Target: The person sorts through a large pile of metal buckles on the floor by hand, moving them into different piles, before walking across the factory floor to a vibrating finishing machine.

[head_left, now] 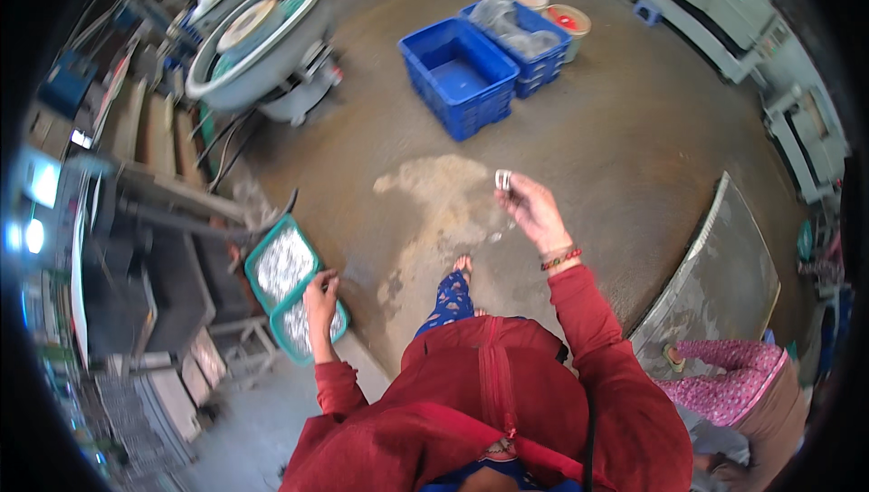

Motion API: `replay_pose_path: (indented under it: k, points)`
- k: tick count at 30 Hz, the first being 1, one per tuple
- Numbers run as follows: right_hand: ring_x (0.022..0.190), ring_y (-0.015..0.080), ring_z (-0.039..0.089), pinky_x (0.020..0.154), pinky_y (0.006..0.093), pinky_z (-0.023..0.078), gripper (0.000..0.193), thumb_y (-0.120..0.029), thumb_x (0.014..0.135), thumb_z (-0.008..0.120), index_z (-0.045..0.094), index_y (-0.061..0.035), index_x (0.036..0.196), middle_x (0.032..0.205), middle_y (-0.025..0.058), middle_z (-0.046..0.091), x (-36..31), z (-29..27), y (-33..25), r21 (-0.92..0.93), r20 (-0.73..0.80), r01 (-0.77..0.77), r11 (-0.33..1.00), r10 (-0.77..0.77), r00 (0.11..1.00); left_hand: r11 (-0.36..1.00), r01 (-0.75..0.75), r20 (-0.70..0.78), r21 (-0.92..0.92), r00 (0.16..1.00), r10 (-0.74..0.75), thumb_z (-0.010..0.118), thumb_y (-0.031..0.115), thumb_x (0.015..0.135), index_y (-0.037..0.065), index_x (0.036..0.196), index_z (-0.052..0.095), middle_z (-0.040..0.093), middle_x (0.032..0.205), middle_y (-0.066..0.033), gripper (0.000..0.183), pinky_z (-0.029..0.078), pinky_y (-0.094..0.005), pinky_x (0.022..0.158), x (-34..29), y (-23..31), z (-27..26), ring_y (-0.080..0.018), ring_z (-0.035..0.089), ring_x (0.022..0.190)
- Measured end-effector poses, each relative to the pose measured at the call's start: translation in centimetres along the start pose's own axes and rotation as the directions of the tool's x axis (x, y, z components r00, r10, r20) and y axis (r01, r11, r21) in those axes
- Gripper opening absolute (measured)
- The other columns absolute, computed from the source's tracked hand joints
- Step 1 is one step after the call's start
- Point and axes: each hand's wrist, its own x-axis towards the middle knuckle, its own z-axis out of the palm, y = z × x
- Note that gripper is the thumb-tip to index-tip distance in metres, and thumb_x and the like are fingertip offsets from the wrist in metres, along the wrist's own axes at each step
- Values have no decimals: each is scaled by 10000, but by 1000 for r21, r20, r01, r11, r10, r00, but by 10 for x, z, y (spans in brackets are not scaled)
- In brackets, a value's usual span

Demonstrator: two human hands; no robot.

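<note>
My right hand (534, 211) is raised in front of me, over the floor. Between its thumb and fingers it grips a small, silvery, bracket-like metal piece (502, 181). My left hand (321, 305) hangs over the place where two green plastic baskets meet, its fingers bent together; whether anything is in them is hidden. Many small shiny metal pieces fill the farther green basket (314, 246). The nearer green basket (275, 327) holds similar pieces and is partly covered by my left hand.
Ahead stands an empty blue crate (457, 85), beside another blue crate (543, 71) with clear plastic in it. A round grey tub machine (204, 85) is at far left. To the right lie a grey metal sheet (724, 284) and a bending person in pink patterned trousers (729, 379).
</note>
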Motion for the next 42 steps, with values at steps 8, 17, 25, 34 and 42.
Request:
replay_pose_path:
  k: [8,17,25,34,42]
  points:
    - [683,168,509,643,294,449,300,-34,864,476,495,-4,1162,796,43,544,41,-119,-42,151,-436,163,975,-82,896,896,-443,181,40,885,429,611,125,809,81,1067,617,594,999,-161,262,467,-372,818,199,226,87,-279,594,941]
    - [863,249,508,738,376,433,359,-411,880,534,534,-54,913,948,117,546,60,-219,-206,413,-435,737,535,-594,676,-226,861,490,-456,454,744,371,618,851,140,1387,292,238,1467,-113,722,146,-516,1099,309,497,266,-372,181,1346]
    - [1325,298,273,1008,540,288,716,-636,851,347,203,-249,1436,1467,31,272,184,-273,-397,397,-181,801,448,-817,547,-210,877,399,-433,395,827,374,640,837,39,1409,182,188,1469,-179,851,144,-491,1107,421,686,394,-380,182,1345]
    - [1306,343,286,990,640,237,738,-711,809,307,213,-315,1425,1454,45,292,409,-304,-576,450,-96,580,679,-609,787,881,-460,765,112,606,220,621,400,799,94,1169,591,572,1191,-164,481,389,-379,965,562,671,507,-310,522,1133]
    - [776,146,441,741,306,399,667,-486,816,555,395,-130,1358,894,48,479,499,-591,-624,156,-802,626,764,-272,532,770,-464,729,437,684,-1,669,367,751,81,1094,622,605,1093,-183,449,462,-414,871,750,790,610,-331,571,1038]
